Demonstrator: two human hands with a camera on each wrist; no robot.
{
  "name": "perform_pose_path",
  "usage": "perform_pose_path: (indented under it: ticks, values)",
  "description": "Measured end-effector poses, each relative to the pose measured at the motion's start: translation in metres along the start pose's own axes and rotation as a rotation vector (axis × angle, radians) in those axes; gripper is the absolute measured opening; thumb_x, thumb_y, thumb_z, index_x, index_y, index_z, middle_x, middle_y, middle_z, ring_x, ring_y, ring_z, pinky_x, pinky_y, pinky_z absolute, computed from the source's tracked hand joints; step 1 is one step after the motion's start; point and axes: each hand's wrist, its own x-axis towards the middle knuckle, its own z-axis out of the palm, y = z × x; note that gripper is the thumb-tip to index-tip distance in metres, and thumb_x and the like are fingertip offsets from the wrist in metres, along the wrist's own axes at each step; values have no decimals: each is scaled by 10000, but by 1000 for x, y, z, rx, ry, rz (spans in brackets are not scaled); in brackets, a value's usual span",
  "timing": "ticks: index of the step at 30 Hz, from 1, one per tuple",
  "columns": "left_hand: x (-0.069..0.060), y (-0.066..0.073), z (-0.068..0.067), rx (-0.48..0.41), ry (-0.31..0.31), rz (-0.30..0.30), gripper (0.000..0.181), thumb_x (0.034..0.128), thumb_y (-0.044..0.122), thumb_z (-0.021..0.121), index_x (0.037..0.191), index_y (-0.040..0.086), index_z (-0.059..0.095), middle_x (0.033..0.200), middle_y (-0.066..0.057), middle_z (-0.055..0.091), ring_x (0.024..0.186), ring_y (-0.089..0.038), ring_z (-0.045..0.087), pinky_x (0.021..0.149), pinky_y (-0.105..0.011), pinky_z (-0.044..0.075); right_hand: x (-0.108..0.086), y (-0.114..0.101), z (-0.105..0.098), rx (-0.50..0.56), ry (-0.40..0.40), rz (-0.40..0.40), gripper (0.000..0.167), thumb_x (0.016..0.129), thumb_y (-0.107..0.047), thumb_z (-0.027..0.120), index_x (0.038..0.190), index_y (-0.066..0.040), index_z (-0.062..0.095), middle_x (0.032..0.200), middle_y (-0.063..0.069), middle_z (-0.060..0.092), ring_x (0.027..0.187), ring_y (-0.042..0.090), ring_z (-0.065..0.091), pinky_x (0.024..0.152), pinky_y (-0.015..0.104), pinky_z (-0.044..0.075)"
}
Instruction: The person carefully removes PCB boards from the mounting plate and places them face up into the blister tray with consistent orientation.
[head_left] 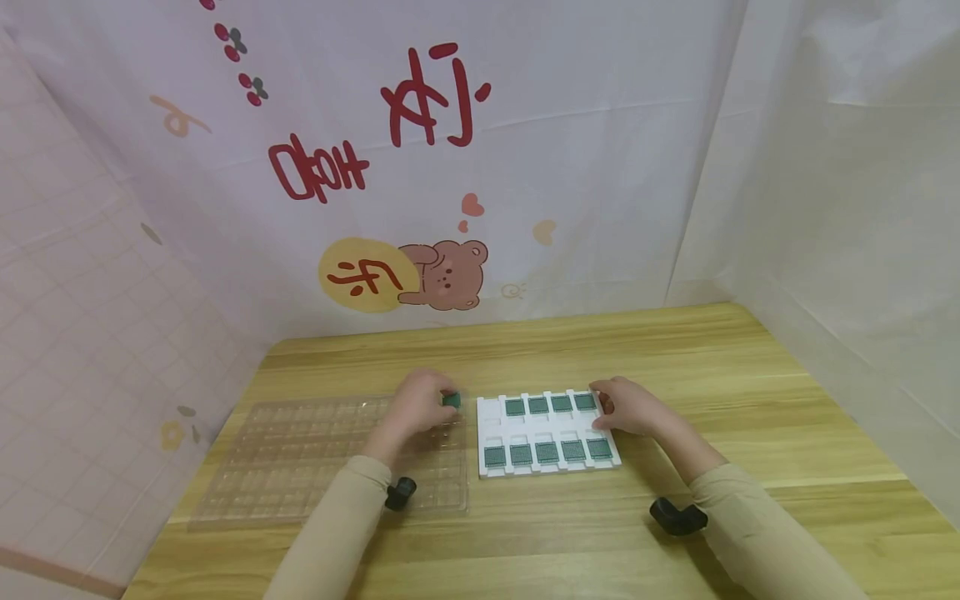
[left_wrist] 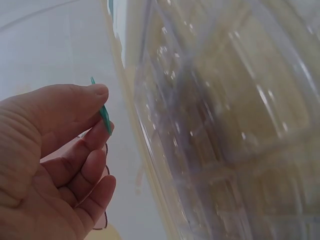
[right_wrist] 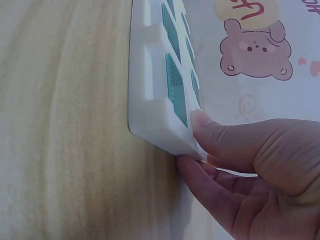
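Observation:
Between thumb and index finger my left hand [head_left: 422,403] pinches a small green board [head_left: 452,401], seen edge-on in the left wrist view as a thin green piece [left_wrist: 105,119]. This hand is over the right part of a clear plastic tray [head_left: 300,454] with many compartments. My right hand [head_left: 630,406] grips the right end of a white tray [head_left: 525,429], thumb on top and fingers at its edge, as the right wrist view shows. Green boards sit in two rows in the white tray, five in the near row [right_wrist: 176,87] and several in the far row, whose leftmost slot holds none.
Both trays lie on a wooden table [head_left: 555,533], the clear one at the left and the white one just right of it. Behind the table hangs a white printed cloth [head_left: 600,208]. Black wrist devices [head_left: 678,517] are on both forearms.

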Motion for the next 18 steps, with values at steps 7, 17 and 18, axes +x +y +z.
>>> perform_pose_path:
  ticks: [7,17,18]
  values:
    - [-4,-11,-7,-6,8,-17,114,786,66,787,890,95,750,878,-11,693,821,-174,591,793,-389,507,0,1,1,-8,4,7,638,811,-96,812,1311,153,505,1035,179,620,917,272,599,855,463,497]
    - [-7,-24,-14,-9,1,-39,101,799,75,793,889,87,750,894,-18,697,899,-235,614,867,-431,487,0,1,3,-16,5,5,646,808,-98,814,1314,155,501,1030,173,617,902,260,594,835,454,500]
    - [-8,-25,-14,-12,0,-34,93,796,68,790,879,82,749,890,-24,698,890,-236,615,860,-431,491,0,1,3,-15,6,5,646,807,-97,814,1313,154,502,1030,172,618,903,259,594,837,455,498]
